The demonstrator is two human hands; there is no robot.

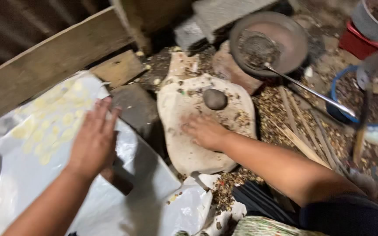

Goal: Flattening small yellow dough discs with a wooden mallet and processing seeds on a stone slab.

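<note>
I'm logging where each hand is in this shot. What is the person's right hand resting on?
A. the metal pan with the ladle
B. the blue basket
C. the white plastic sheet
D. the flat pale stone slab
D: the right hand lies palm down on the flat pale stone slab, just below the round dark stone, while the left hand is over the white plastic sheet.
</note>
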